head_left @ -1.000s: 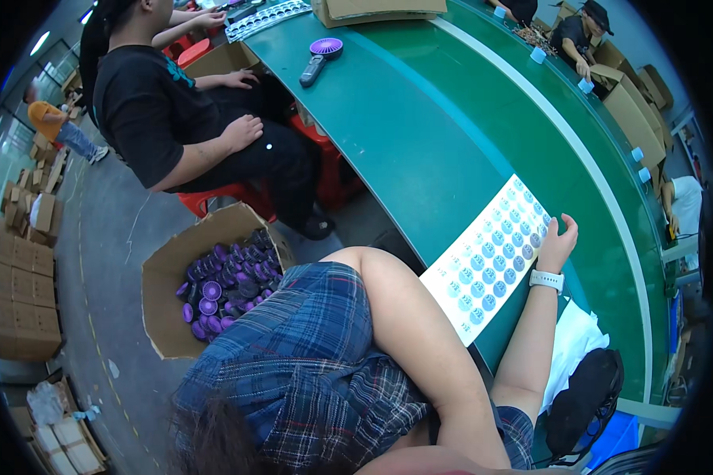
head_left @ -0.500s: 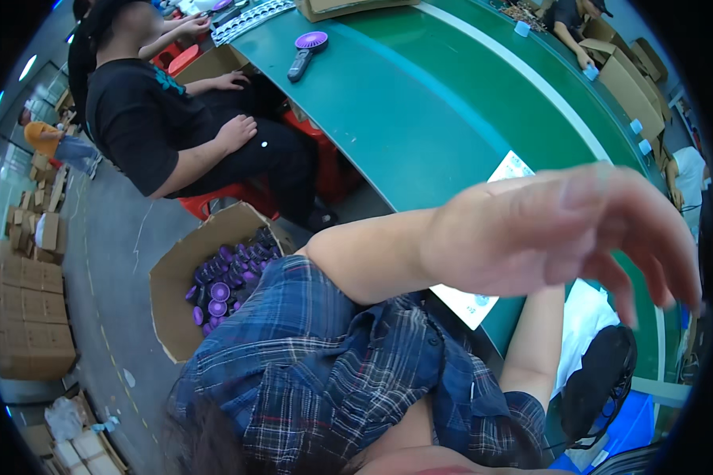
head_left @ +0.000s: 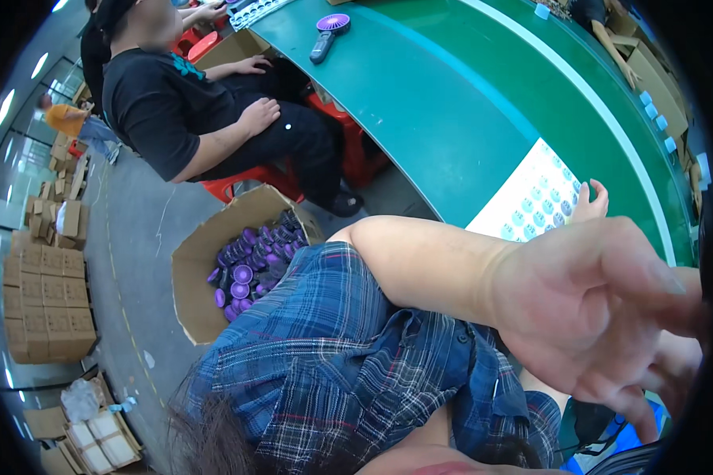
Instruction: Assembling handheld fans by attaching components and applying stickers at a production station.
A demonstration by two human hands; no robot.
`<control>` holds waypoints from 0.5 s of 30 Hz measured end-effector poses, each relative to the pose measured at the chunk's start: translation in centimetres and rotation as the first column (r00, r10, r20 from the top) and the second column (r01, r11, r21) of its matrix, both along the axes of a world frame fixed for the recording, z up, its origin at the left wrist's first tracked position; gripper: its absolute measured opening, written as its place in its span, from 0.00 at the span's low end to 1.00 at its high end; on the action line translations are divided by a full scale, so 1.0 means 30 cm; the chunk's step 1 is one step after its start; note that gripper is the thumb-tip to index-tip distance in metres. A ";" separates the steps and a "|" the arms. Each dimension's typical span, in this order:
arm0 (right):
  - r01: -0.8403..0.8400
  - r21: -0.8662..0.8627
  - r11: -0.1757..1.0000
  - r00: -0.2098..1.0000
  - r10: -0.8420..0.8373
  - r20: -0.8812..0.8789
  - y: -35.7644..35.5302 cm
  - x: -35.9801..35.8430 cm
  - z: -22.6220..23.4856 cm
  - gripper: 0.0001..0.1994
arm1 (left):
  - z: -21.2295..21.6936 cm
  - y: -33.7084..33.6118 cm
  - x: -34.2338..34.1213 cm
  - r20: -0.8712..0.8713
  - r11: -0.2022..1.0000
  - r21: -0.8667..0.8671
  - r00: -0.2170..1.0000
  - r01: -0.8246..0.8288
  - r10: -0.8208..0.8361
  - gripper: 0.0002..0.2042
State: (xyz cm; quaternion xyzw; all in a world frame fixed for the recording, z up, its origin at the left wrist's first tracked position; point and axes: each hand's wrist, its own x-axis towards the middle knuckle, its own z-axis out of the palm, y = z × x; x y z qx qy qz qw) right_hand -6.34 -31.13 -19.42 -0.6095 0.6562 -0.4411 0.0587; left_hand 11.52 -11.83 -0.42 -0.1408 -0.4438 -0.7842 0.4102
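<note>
Sticker sheet count: one. Fan count: ask me another

So yeah, one white sheet, lying on the green table in front of me, off to my right. It's got rows of round bluish-grey stickers, but my own arm covers the lower end, so I can't give you a full sticker total.

Hands, two, both mine. My left hand is up close to the camera, palm showing, fingers loosely spread and a bit curled, their tips running into the dark rim of the view. My right hand is behind it, at the sheet's right edge, thumb and fingers apart at the tips. The rest of it is hidden, so can't tell whether it's pressing on the paper.

Other numbers: one purple and black handheld fan lying at the far end. One open carton on the floor to my left, with a heap of purple and black fans in it, too jumbled to count. At least five light-blue pieces along the far right edge. One person in black sitting to my left, both hands on their lap.
</note>
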 end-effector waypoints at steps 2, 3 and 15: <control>-0.023 -0.043 0.999 1.000 0.022 -0.003 -0.013 -0.029 -0.029 0.14 | -0.005 0.022 -0.003 -0.003 0.998 0.024 0.999 0.052 -0.052 0.22; -0.034 -0.066 0.997 0.999 0.034 -0.005 -0.015 -0.037 -0.036 0.14 | -0.004 0.041 -0.014 -0.005 0.996 0.035 0.997 0.077 -0.077 0.22; -0.046 -0.045 0.998 0.999 0.046 -0.002 0.015 -0.020 -0.028 0.15 | 0.048 0.090 0.010 -0.080 0.945 0.129 0.953 0.301 -0.293 0.23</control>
